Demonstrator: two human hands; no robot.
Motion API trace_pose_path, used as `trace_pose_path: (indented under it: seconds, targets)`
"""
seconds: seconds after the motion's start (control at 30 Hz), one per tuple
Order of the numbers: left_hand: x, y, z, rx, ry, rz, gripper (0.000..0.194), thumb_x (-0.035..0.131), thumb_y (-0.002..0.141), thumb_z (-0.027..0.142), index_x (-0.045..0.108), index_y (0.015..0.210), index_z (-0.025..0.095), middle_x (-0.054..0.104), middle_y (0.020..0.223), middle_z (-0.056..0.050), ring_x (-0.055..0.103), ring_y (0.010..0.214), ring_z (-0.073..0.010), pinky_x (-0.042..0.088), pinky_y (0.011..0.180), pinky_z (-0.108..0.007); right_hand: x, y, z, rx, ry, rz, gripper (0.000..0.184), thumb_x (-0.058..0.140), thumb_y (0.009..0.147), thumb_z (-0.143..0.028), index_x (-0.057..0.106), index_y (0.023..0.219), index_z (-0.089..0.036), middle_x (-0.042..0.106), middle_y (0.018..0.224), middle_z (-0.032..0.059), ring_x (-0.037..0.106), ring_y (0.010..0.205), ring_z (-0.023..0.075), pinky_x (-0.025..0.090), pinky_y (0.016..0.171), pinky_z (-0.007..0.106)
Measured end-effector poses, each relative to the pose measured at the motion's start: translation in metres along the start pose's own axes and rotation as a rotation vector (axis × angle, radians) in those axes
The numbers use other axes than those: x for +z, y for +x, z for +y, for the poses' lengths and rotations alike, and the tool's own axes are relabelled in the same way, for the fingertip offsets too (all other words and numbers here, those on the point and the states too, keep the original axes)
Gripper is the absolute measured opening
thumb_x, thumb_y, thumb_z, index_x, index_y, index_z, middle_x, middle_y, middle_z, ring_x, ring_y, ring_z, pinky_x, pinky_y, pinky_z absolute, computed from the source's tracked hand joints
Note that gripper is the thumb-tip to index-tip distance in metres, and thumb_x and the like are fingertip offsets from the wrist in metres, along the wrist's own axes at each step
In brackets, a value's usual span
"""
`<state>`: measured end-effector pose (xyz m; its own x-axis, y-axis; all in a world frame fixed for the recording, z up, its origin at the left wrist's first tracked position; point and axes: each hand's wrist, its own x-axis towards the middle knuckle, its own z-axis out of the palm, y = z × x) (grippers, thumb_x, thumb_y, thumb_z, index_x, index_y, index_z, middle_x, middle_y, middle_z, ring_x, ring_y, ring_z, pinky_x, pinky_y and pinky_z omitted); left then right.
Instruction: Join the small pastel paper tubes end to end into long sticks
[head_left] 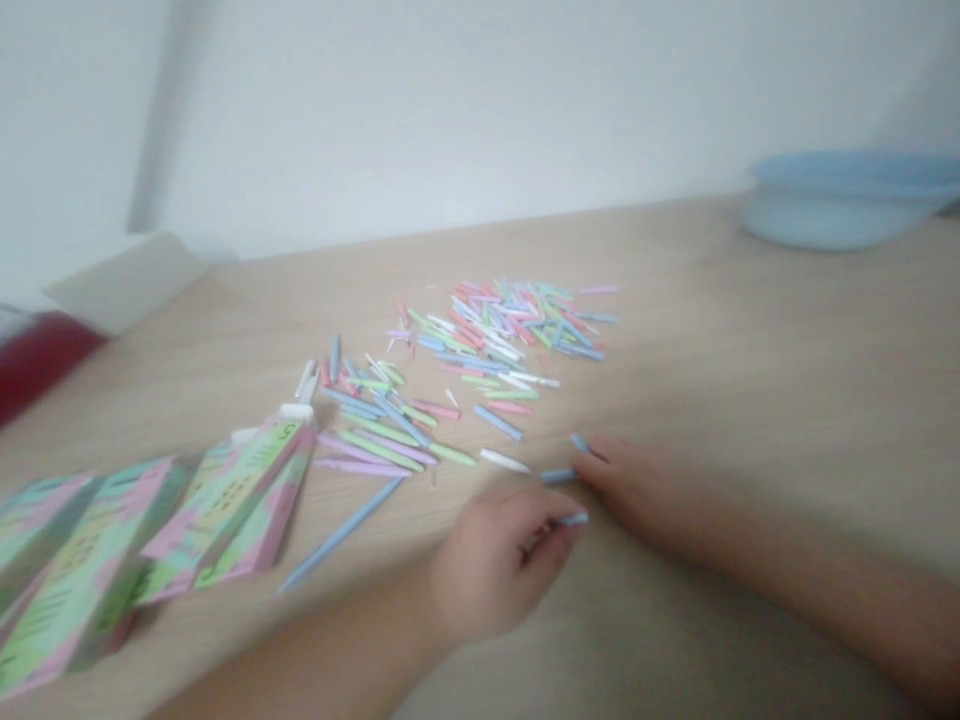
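Note:
My left hand (502, 570) is curled at the lower middle, shut on a short pale blue paper stick (574, 519) that shows at its fingertips. My right hand (630, 490) lies flat on the table to the right, its fingers pointing left. A small blue stick (577, 442) touches its fingertip, and another (559, 477) lies just beyond it, though blur hides any grip. Past both hands spreads a loose pile of pastel paper sticks (495, 340) in pink, blue, green and white.
Several printed pink-and-green paper packets (225, 500) lie at the left on the light wooden table (712, 350). A long blue stick (337, 535) lies beside them. A pale blue basin (847, 200) stands at the back right, against a white wall.

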<state>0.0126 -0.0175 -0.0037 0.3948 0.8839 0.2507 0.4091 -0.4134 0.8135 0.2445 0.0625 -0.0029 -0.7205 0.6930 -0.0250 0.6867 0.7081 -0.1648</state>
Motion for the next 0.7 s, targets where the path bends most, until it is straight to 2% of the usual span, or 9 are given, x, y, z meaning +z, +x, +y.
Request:
trace_pose_path:
  seconds: [0.1,0.17,0.23,0.37,0.47,0.57,0.7]
  targets:
    - [0.000,0.003,-0.001,-0.105,0.064,-0.007,0.019,0.059,0.104,0.031,0.075,0.111,0.023,0.074,0.088,-0.001,0.066,0.078,-0.0159,0.048,0.074,-0.026,0.000,-0.017,0.002,-0.028,0.021,0.013,0.019,0.050,0.105,-0.021,0.069,0.108,-0.023,0.070,0.108,0.0133,0.068,0.096,0.0280,0.053,0.084,0.041]
    - [0.001,0.006,-0.002,-0.164,0.103,-0.016,0.019,0.058,0.104,0.032,0.075,0.108,0.024,0.072,0.084,0.000,0.063,0.075,-0.0157,0.046,0.071,-0.026,-0.004,-0.015,0.002,-0.050,0.033,0.027,0.021,0.047,0.107,-0.027,0.067,0.111,-0.021,0.069,0.111,0.0138,0.067,0.100,0.0284,0.053,0.089,0.042]
    - [0.001,0.007,-0.002,-0.190,0.126,-0.029,0.020,0.057,0.104,0.032,0.075,0.105,0.024,0.071,0.082,0.001,0.062,0.074,-0.0156,0.045,0.070,-0.027,-0.008,-0.010,0.003,-0.075,0.041,0.033,0.023,0.046,0.106,-0.024,0.067,0.115,-0.018,0.069,0.113,0.0143,0.067,0.102,0.0277,0.053,0.091,0.042]
    - [0.001,0.007,-0.002,-0.179,0.160,-0.039,0.022,0.057,0.104,0.032,0.076,0.113,0.024,0.076,0.091,-0.001,0.066,0.081,-0.0177,0.047,0.071,-0.027,-0.008,-0.007,0.007,-0.097,0.070,0.045,0.031,0.046,0.105,-0.017,0.067,0.127,-0.017,0.070,0.116,0.0141,0.068,0.105,0.0265,0.054,0.094,0.041]
    - [0.002,0.006,-0.004,-0.173,0.186,-0.033,0.023,0.058,0.104,0.033,0.076,0.114,0.025,0.077,0.094,-0.002,0.068,0.083,-0.0186,0.049,0.073,-0.028,-0.004,-0.007,0.010,-0.087,0.080,0.056,0.040,0.044,0.105,-0.017,0.063,0.139,-0.018,0.068,0.128,0.0160,0.067,0.116,0.0285,0.053,0.100,0.044]
    - [0.002,0.005,-0.004,-0.169,0.191,-0.032,0.021,0.058,0.104,0.032,0.076,0.113,0.025,0.077,0.093,-0.001,0.068,0.083,-0.0181,0.049,0.074,-0.027,-0.002,-0.006,0.013,-0.052,0.093,0.045,0.052,0.042,0.103,-0.013,0.055,0.153,-0.019,0.069,0.132,0.0177,0.069,0.116,0.0302,0.055,0.099,0.046]
    - [0.001,0.006,-0.004,-0.177,0.177,-0.035,0.022,0.058,0.104,0.031,0.076,0.114,0.025,0.077,0.094,-0.001,0.068,0.084,-0.0177,0.048,0.075,-0.027,-0.005,-0.004,0.017,0.003,0.174,0.023,0.068,0.042,0.099,-0.009,0.039,0.165,-0.024,0.069,0.141,0.0141,0.069,0.120,0.0273,0.053,0.102,0.042]
